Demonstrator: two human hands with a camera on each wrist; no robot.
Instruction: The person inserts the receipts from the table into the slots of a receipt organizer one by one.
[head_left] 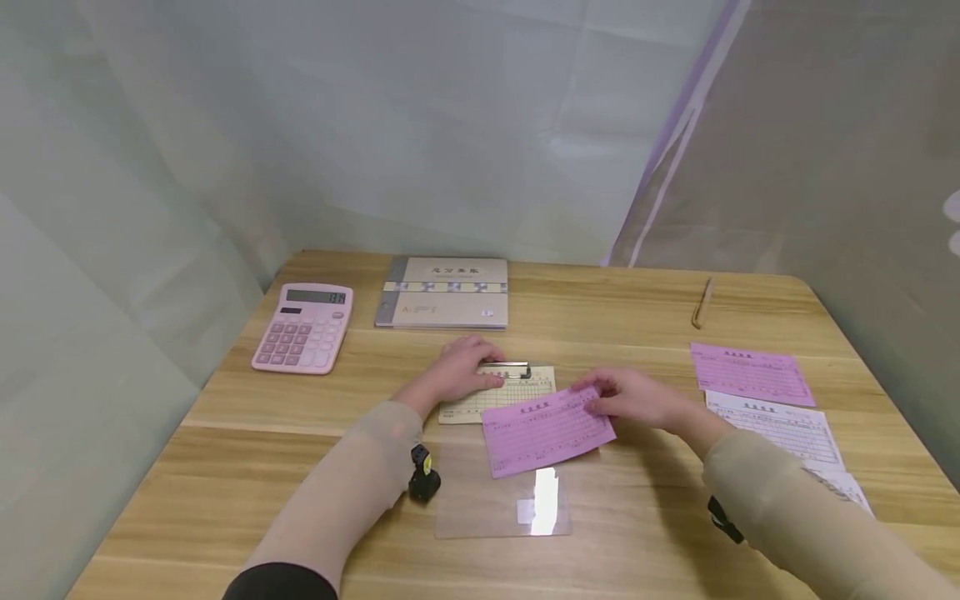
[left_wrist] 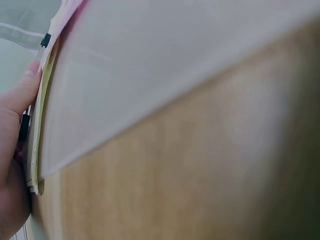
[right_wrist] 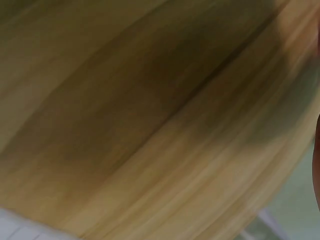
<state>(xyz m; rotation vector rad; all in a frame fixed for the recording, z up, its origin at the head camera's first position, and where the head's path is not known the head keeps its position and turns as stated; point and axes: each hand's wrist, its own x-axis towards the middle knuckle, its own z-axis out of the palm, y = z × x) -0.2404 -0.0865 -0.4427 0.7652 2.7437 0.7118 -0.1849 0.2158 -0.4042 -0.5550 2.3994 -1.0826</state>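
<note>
A clear clipboard point(head_left: 480, 512) lies on the table with a cream printed slip point(head_left: 468, 408) at its top, beneath the metal clip point(head_left: 510, 365). My left hand point(head_left: 461, 371) grips the clipboard at the clip, the thumb lying along it. In the left wrist view that hand point(left_wrist: 15, 115) is at the board's edge, beside the cream slip. My right hand point(head_left: 633, 397) pinches a pink printed slip point(head_left: 536, 437) by its right end. That slip slants over the clipboard and covers part of the cream slip. The right wrist view shows mostly blurred tabletop.
At the right lie another pink slip point(head_left: 750, 375) and white slips point(head_left: 780, 429), partly behind my right sleeve. A pen point(head_left: 702, 304) is farther back. A pink calculator point(head_left: 303, 329) and a ledger book point(head_left: 446, 292) occupy the back left. Curtains surround the wooden table point(head_left: 262, 467).
</note>
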